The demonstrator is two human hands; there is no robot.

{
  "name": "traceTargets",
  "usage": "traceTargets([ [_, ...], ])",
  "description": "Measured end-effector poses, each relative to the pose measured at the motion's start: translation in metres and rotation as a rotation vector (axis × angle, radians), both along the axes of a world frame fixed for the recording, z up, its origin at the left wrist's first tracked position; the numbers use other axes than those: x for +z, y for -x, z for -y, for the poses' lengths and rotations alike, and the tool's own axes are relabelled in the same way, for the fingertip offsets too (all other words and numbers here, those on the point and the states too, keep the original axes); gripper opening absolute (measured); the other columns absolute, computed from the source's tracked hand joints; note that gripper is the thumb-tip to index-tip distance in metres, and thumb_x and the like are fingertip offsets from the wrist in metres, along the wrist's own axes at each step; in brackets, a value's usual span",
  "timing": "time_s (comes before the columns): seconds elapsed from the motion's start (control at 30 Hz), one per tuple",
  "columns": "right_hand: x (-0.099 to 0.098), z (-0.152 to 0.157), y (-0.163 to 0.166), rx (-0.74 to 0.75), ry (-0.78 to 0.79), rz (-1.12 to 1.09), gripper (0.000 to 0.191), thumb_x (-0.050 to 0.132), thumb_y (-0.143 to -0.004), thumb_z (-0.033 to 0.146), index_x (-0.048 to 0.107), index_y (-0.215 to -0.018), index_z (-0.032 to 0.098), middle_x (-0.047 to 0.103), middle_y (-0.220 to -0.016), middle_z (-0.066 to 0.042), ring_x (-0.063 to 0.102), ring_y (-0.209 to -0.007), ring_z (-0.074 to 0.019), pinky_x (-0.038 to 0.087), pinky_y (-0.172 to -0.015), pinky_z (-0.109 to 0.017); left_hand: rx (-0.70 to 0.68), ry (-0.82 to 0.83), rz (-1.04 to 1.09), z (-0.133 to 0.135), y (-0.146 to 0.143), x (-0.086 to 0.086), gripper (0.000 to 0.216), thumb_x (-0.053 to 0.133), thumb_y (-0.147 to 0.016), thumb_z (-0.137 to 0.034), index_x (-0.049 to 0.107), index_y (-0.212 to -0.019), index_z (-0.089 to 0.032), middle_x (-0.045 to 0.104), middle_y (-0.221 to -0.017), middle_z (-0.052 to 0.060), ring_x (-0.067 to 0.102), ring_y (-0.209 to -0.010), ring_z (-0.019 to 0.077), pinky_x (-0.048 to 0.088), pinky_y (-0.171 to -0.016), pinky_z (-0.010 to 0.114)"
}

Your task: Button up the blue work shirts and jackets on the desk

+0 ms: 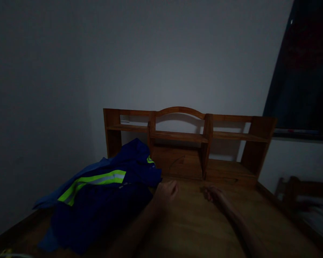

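Observation:
A dark blue work jacket point(97, 200) with yellow-green reflective stripes lies crumpled on the left part of a wooden desk point(193, 229). My left hand point(167, 190) rests on the desk right beside the jacket's right edge, its fingers loosely curled with nothing visible in them. My right hand point(212, 194) lies on the desk a little to the right, fingers bent downward onto the wood, holding nothing I can see. The room is dim and both hands are blurred.
A wooden shelf hutch point(183, 136) with an arched middle stands at the back of the desk against a white wall. A dark window point(304, 71) is at the upper right. A wooden chair back point(293, 186) shows at the right edge.

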State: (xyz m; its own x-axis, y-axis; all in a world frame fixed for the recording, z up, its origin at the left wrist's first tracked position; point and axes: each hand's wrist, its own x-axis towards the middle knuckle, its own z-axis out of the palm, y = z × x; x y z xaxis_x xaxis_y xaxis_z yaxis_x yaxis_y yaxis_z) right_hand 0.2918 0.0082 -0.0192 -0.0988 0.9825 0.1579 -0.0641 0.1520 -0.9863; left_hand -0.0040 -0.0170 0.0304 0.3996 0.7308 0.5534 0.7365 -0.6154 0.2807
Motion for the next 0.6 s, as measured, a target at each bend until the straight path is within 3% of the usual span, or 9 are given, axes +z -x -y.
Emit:
traceTargets([
  [0.13, -0.003, -0.003, -0.001, -0.016, 0.015, -0.004, 0.036, 0.058, -0.073, 0.045, 0.066, -0.073, 0.01, 0.057, -0.058, -0.005, 0.049, -0.053, -0.0132, 0.031, -0.05, -0.025, 0.07, 0.27, 0.321, -0.028, 0.014, -0.02, 0.025, 0.029, -0.087, -0.035, 0.052, -0.083, -0.025, 0.058, -0.064, 0.002, 0.056, -0.058, 0.0167, 0.038, -0.053, 0.029],
  [0.23, -0.003, -0.002, 0.0, -0.006, 0.01, -0.009, 0.035, 0.059, -0.073, 0.045, 0.064, -0.07, 0.01, 0.057, -0.059, -0.005, 0.05, -0.055, -0.013, 0.031, -0.051, -0.024, 0.032, 0.44, 0.408, -0.035, 0.014, -0.032, 0.026, 0.029, -0.085, -0.033, 0.054, -0.086, -0.024, 0.057, -0.06, 0.001, 0.056, -0.053, 0.0158, 0.038, -0.049, 0.027],
  [0.47, 0.003, 0.006, 0.005, 0.002, -0.03, -0.028, 0.031, 0.06, -0.074, 0.04, 0.062, -0.064, 0.011, 0.056, -0.057, -0.005, 0.05, -0.057, -0.0131, 0.033, -0.055, -0.025, -0.07, 0.357, 0.114, -0.026, 0.009, -0.041, 0.026, 0.04, -0.083, -0.035, 0.063, -0.086, -0.023, 0.065, -0.075, 0.007, 0.06, -0.07, 0.0193, 0.04, -0.059, 0.028],
  [0.6, 0.003, 0.007, 0.004, -0.059, -0.025, -0.07, 0.03, 0.063, -0.07, 0.04, 0.064, -0.068, 0.01, 0.057, -0.058, -0.005, 0.05, -0.056, -0.0132, 0.033, -0.053, -0.025, -0.011, 0.296, 0.03, -0.015, 0.008, -0.033, 0.027, 0.038, -0.086, -0.032, 0.063, -0.09, -0.023, 0.066, -0.08, 0.007, 0.06, -0.074, 0.0189, 0.042, -0.064, 0.028],
])
